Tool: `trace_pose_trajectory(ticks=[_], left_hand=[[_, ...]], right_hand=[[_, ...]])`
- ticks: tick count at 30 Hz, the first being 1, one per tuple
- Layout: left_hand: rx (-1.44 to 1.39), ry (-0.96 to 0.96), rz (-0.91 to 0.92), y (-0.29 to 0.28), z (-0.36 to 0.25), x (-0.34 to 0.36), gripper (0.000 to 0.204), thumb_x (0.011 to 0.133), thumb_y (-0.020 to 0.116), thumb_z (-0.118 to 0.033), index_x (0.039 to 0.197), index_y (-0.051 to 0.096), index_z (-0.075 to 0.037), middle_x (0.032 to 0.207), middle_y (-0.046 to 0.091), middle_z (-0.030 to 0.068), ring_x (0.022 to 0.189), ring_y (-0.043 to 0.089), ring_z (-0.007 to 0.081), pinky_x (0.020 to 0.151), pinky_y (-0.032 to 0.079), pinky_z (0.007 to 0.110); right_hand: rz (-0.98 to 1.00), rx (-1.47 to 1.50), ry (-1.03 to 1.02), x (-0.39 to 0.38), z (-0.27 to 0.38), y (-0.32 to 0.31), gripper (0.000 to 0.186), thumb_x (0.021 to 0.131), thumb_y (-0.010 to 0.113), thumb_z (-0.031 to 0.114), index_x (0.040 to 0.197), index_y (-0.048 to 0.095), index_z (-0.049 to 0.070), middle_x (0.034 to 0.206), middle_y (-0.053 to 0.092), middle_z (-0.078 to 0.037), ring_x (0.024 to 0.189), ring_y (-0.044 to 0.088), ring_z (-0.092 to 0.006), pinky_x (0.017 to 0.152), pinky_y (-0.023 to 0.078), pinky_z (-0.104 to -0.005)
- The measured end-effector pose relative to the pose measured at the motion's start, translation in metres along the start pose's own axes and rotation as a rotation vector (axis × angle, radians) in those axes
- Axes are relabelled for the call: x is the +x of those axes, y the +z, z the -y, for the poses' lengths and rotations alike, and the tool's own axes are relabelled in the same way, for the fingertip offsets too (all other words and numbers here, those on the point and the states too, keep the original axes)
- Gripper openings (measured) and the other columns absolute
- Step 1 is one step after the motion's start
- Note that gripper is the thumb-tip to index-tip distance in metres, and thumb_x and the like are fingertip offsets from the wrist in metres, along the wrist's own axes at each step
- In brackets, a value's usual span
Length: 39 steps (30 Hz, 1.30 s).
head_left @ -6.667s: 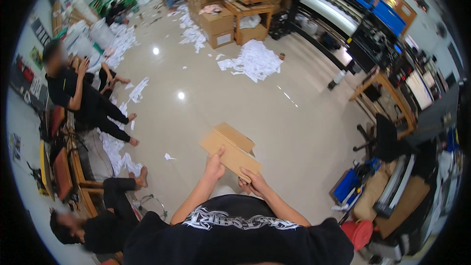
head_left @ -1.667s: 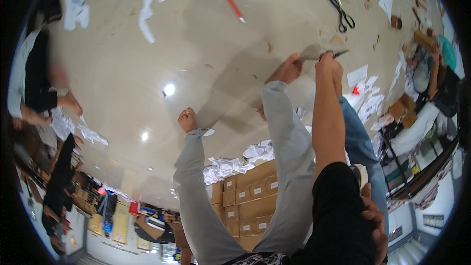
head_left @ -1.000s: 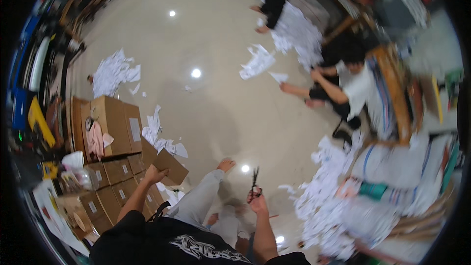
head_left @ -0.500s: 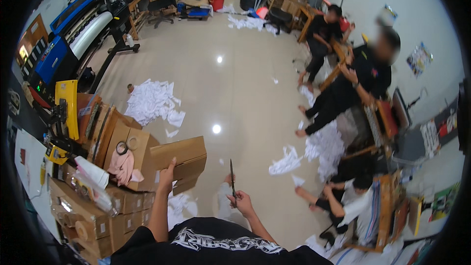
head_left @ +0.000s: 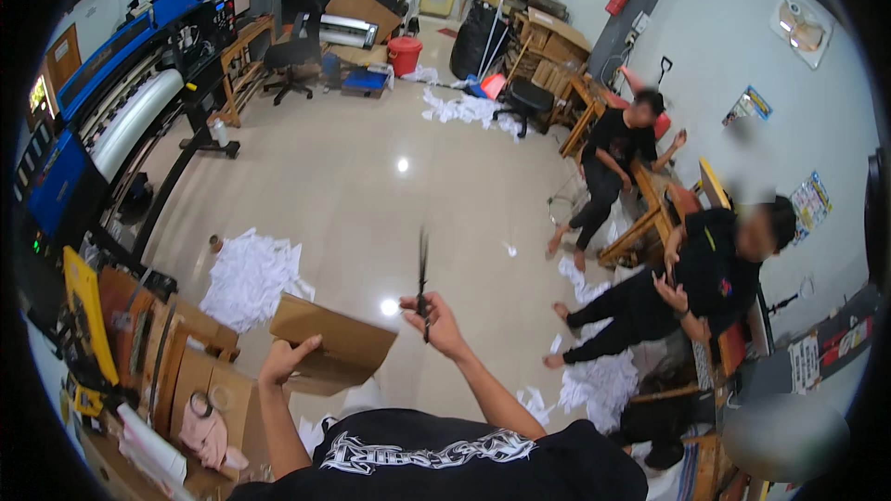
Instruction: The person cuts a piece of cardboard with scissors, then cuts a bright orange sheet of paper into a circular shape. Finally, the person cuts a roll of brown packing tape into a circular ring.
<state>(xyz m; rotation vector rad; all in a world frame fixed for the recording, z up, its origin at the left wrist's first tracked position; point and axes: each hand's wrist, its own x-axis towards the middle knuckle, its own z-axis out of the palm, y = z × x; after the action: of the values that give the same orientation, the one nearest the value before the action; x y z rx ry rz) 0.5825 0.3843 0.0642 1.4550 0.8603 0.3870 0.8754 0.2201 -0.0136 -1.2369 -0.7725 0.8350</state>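
My left hand (head_left: 286,360) grips a brown cardboard piece (head_left: 342,343) by its near left edge, thumb on top. It looks folded or box-shaped, and its underside is hidden. To its right my right hand (head_left: 440,325) is closed on dark scissors (head_left: 423,269), whose slightly blurred blades point up and away from me. The scissors are apart from the cardboard. Below and left of my left hand, tape rolls (head_left: 200,403) and a pink cloth (head_left: 206,436) lie on a larger carton (head_left: 190,366).
White scrap piles lie on the tiled floor, left (head_left: 251,278) and right (head_left: 599,390). A large blue-and-black printer (head_left: 121,121) stands at the left. Several people sit along the right wall; one person (head_left: 710,264) stretches bare feet toward the middle. A black office chair (head_left: 295,60) stands farther back.
The view has tilted up, showing more of the far room and a standing person there. My right hand has raised the scissors; the cardboard has turned in my left hand.
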Motion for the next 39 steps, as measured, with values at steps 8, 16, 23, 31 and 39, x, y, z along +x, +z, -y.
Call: trace_pose_trajectory(ticks=[8,16,23,31,39], left_hand=[[0.099,0.053,0.340,0.014,-0.045,0.308,0.036,0.089,0.079,-0.030,0.105,0.070,0.001,0.089,0.072,0.0032,0.081,0.064,0.0091,0.070,0.050,0.027],[0.519,0.129,0.555,0.134,-0.193,0.606,0.047,0.086,0.079,-0.045,0.097,0.067,-0.001,0.075,0.065,0.0039,0.072,0.063,0.0122,0.062,0.048,0.029],[0.502,0.552,0.030,0.242,-0.170,0.790,0.046,0.092,0.074,-0.037,0.107,0.065,0.006,0.084,0.068,0.0071,0.075,0.062,0.0123,0.071,0.052,0.029],[0.016,-0.114,0.607,0.301,-0.251,0.903,0.032,0.106,0.056,-0.028,0.107,0.066,0.003,0.100,0.073,0.0102,0.091,0.069,0.0154,0.084,0.054,0.030],[-0.505,-0.548,0.703,0.432,-0.298,1.122,0.041,0.103,0.059,-0.038,0.125,0.060,-0.003,0.114,0.069,0.0088,0.108,0.065,0.0204,0.092,0.052,0.034]], right_hand=[[-0.099,-0.003,0.324,0.181,-0.027,-0.052,0.024,0.091,0.078,0.014,0.099,0.058,0.004,0.093,0.072,-0.007,0.087,0.067,-0.0110,0.076,0.053,-0.0256],[-0.384,0.159,0.214,0.362,0.010,-0.153,0.026,0.087,0.082,0.012,0.095,0.058,0.006,0.081,0.062,0.002,0.068,0.055,-0.0049,0.062,0.045,-0.0197],[-0.532,0.132,0.346,0.526,-0.014,-0.299,0.026,0.086,0.080,0.016,0.093,0.057,0.005,0.077,0.057,0.004,0.070,0.054,-0.0059,0.061,0.044,-0.0233],[-0.482,0.116,0.350,0.787,0.015,-0.477,0.025,0.086,0.079,0.013,0.089,0.056,0.006,0.075,0.058,0.002,0.068,0.055,-0.0071,0.059,0.045,-0.0239],[-0.579,0.440,0.203,1.006,0.011,-0.596,0.017,0.090,0.075,0.011,0.090,0.059,0.006,0.074,0.061,0.001,0.064,0.057,-0.0083,0.056,0.046,-0.0235]])
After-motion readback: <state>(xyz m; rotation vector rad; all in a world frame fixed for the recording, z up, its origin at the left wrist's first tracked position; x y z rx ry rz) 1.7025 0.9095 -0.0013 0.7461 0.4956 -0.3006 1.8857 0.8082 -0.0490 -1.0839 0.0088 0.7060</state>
